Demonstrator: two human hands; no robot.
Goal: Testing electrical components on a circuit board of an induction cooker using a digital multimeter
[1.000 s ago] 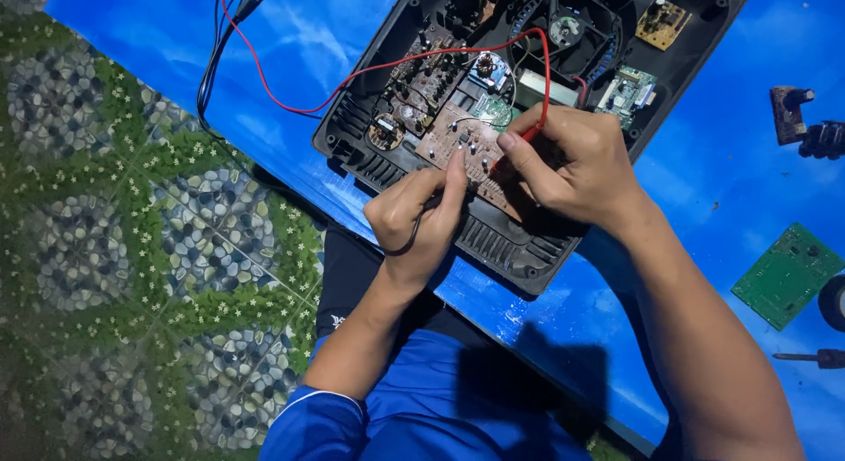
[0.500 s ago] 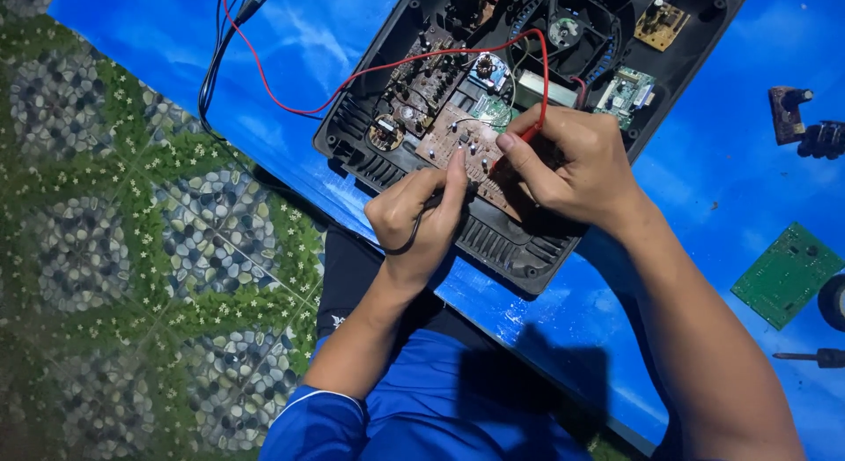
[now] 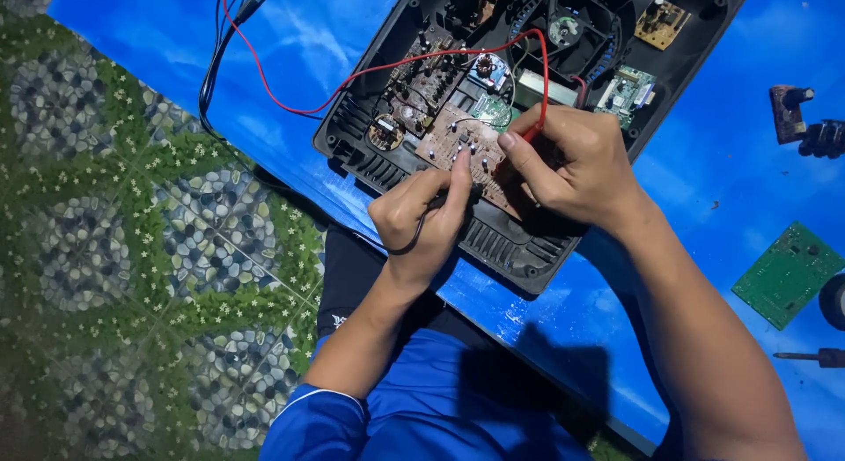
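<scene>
Only the head view here, looking straight down. An opened black appliance casing [image 3: 519, 250] sits tilted in the upper middle of the frame on a blue table [image 3: 704, 206], guts exposed: a brown circuit board [image 3: 458, 144] in its lower left part, a round fan [image 3: 563, 29] up top, and a couple of small green boards to the right of that.

The left hand [image 3: 422, 219] is in the middle of the frame, fingers curled shut around a thin black probe [image 3: 466, 190], index finger stretched out along it so the tip lands on the brown board. A black lead loops out under the palm. The right hand [image 3: 568, 162] is just to the right, nearly touching the left, thumb and fingers pinched closed on a red probe [image 3: 528, 133] whose tip also sits on that board. Its red wire [image 3: 370, 73] arcs up over the casing and runs off to the upper left of the frame, alongside a black cable.

At the right edge: a loose green circuit board [image 3: 788, 272] lying on the table, a screwdriver [image 3: 814, 357] below it, and a small brown part [image 3: 786, 111] higher up. The left third of the frame is a floor [image 3: 114, 250] with a green leaf and pebble pattern. A blue sleeve and blue clothing show at the bottom middle.
</scene>
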